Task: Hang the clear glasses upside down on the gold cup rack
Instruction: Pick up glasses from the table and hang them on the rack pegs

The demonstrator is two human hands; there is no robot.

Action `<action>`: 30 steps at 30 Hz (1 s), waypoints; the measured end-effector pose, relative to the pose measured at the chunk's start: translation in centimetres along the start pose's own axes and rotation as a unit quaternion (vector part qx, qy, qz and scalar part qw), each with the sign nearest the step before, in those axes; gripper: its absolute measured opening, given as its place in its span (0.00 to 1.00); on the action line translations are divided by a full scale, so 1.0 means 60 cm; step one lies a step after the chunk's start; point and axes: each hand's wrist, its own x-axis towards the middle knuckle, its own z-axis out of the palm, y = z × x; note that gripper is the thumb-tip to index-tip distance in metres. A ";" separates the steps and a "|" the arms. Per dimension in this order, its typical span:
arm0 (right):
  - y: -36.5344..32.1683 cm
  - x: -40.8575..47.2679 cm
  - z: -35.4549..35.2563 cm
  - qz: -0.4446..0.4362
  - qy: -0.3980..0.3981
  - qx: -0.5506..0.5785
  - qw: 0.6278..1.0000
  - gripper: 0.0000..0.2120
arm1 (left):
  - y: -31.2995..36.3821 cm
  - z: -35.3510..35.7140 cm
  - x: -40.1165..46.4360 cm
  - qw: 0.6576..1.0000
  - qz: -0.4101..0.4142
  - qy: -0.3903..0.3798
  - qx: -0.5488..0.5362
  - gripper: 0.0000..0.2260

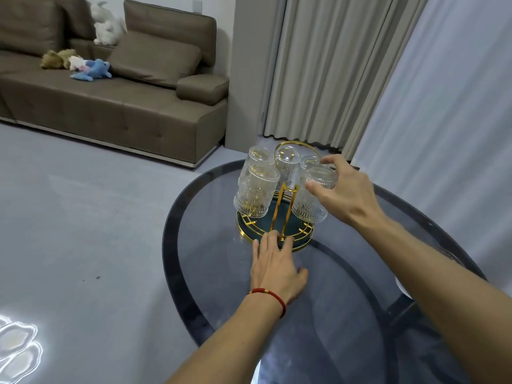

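From the head camera, the gold cup rack (282, 206) stands on the dark glass bench (346, 273), its round gold-rimmed base tray just ahead of the left hand (277, 268). That hand lies flat on the bench, fingers (270, 239) close together with their tips touching the tray's near rim, the thumb spread off to the side; it grips nothing and appears to steady the base.

The right hand (342, 189) reaches in above and beyond the left. Its thumb and fingers (331, 160) pinch the upturned base of the near right glass (311, 198), which hangs mouth-down and tilted outward on its prong. Left of those fingers hangs the front left glass (256, 194), and beyond them three more inverted glasses (286, 164) cluster around the gold loop handle. No glass is visible loose on the bench, so the rack looks close to full.

The glasses are likely rigid, fairly weighty for their size, brittle, and smooth at the base, though the embossed walls should give some purchase. The thick closed base is probably the safest hold, as it leaves the mouth free to slide over the prong. The wire rack looks light and could tip or slide on the slick bench, so bracing the tray seems wise.
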 end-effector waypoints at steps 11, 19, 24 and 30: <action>0.030 -0.007 0.044 0.010 0.007 -0.053 0.999 0.37 | 0.004 0.008 -0.004 0.999 0.000 -0.001 0.045 0.33; 0.064 -0.055 0.044 0.026 -0.037 0.070 0.996 0.51 | 0.051 0.009 -0.017 0.993 0.029 0.071 0.087 0.26; 0.128 -0.156 0.010 -0.004 0.069 0.065 0.996 0.33 | 0.094 0.022 -0.024 0.982 0.152 0.094 -0.057 0.20; 0.255 -0.245 -0.034 0.209 0.298 0.025 0.931 0.44 | 0.138 0.028 -0.038 0.966 0.148 0.100 -0.186 0.14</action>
